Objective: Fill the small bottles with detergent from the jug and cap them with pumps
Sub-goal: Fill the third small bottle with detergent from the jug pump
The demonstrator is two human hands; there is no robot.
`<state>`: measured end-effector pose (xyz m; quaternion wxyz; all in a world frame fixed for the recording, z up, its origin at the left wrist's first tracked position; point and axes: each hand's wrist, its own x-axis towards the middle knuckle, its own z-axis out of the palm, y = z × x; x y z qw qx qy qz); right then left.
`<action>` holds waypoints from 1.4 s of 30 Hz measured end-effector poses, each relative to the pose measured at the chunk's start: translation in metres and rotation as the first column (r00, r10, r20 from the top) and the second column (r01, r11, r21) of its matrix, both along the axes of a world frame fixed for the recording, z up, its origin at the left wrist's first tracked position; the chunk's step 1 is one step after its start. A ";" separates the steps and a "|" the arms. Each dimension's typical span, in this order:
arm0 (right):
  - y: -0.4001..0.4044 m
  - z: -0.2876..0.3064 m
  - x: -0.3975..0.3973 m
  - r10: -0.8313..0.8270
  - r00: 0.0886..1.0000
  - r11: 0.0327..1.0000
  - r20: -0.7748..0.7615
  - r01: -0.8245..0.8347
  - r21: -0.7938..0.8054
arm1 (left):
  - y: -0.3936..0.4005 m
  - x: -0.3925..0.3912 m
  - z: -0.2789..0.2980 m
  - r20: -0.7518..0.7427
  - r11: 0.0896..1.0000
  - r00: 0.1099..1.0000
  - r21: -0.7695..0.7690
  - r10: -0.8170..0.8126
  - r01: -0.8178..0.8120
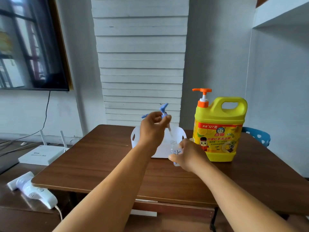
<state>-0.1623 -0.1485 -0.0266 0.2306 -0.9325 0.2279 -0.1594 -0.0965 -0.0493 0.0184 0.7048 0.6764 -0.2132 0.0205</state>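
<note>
My left hand (153, 127) pinches a blue pump (164, 110) raised above the table, its thin tube slanting down toward the mouth of a small clear bottle (174, 149). My right hand (187, 154) grips that bottle from the right and hides most of it. A second blue pump nozzle (145, 116) pokes out behind my left hand. The big yellow detergent jug (219, 129) with an orange pump (203, 96) stands upright on the table to the right of both hands.
A white plastic basket (182, 133) sits on the brown wooden table (100, 158) right behind my hands. A blue chair (259, 135) shows behind the jug. Left of the table lie a white router (41, 154) and a white handheld device (33, 191).
</note>
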 end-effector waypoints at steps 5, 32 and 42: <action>-0.013 -0.002 0.003 -0.176 0.967 0.981 0.184 0.158 0.108 | 0.003 0.010 0.000 0.162 0.974 0.987 0.221 0.020 -0.056; -0.003 0.015 -0.004 -0.075 0.926 0.956 0.371 -0.039 0.290 | -0.008 -0.002 -0.038 0.197 0.823 0.950 0.560 -0.242 0.094; -0.023 0.075 -0.001 0.036 0.837 0.999 0.546 -0.033 -0.014 | -0.036 -0.010 0.019 0.225 0.955 0.973 0.296 -0.051 -0.018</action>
